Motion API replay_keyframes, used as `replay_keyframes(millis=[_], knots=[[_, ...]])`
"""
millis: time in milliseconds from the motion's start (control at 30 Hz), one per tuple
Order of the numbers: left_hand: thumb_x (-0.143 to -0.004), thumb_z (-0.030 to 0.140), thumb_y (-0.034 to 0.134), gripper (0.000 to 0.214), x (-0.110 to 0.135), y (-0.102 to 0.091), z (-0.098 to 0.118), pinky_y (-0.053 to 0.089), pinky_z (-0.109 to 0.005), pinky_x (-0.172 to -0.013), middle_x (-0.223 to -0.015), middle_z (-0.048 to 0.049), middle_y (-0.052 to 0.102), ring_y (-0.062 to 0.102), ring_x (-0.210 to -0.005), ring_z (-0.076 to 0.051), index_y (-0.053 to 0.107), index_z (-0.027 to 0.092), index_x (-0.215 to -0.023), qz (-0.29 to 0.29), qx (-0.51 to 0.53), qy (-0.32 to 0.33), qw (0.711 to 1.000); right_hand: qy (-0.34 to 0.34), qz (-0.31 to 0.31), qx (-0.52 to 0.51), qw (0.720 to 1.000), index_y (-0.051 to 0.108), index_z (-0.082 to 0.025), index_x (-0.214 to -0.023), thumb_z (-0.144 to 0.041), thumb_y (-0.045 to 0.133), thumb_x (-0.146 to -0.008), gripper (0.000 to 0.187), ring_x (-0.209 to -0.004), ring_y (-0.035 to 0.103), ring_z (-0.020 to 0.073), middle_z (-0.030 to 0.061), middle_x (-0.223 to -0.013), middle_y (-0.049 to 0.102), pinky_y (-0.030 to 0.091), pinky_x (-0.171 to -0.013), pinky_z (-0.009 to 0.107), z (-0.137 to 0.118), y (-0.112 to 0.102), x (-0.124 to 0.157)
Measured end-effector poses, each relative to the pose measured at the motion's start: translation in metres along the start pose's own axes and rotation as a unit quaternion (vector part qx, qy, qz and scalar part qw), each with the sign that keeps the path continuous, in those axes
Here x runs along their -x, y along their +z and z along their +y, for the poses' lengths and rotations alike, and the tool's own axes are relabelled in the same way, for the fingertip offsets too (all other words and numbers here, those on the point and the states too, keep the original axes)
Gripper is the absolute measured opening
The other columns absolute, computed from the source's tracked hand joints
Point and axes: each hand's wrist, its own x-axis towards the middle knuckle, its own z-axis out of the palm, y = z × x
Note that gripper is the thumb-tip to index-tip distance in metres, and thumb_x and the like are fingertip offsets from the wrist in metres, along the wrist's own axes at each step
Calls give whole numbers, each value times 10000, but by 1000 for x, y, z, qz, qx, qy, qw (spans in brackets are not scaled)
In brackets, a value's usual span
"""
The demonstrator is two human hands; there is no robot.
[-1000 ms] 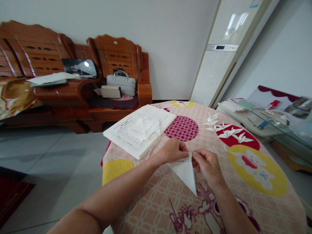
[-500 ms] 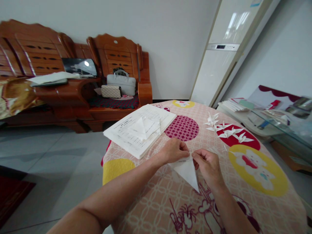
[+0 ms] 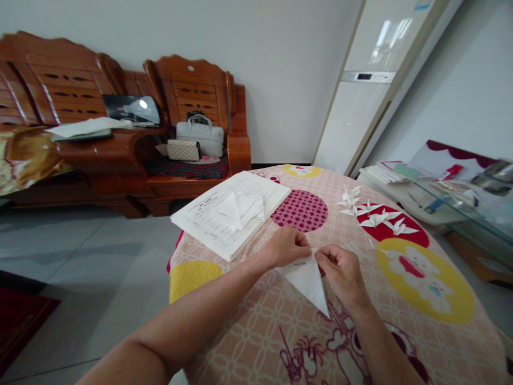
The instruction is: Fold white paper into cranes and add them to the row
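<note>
On our cloth-covered bench [image 3: 252, 331], paper cranes [image 3: 379, 217] lie at two o'clock from the folded paper [image 3: 308, 286], a stack of sheets [image 3: 212, 235] at ten. Our left hand [image 3: 289, 247] and right hand [image 3: 340, 266] pinch its top edge. Since a second ago, its free tip has swung slightly toward five o'clock; we judge that a small adjustment.

paper stack [image 3: 202, 215] left of sheet [image 3: 309, 283], cranes [image 3: 379, 218] right

white paper [image 3: 308, 282], pink lattice-patterned tablecloth [image 3: 248, 331]
</note>
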Motion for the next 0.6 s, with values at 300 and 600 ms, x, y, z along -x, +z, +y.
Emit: replay_keyframes(millis=[300,600], knots=[[-705,248,594,159,-2,4,-1,299,-181,-487,-543,32,552,474,-531,-75,685,126,-658,17,0,8,1000,29,35,-45,998,622,-149,-654,-323,596,-780,216,-505,430,113,-31,-527,499,311,-456,225,10,6,0],[-710,247,577,173,-1,3,-3,318,-181,-503,-588,17,605,516,-562,-87,696,127,-676,33,6,3,999,30,56,-76,995,634,-142,-667,-371,618,-793,262,-488,440,112,-18,-532,528,314,-444,218,18,9,-2]])
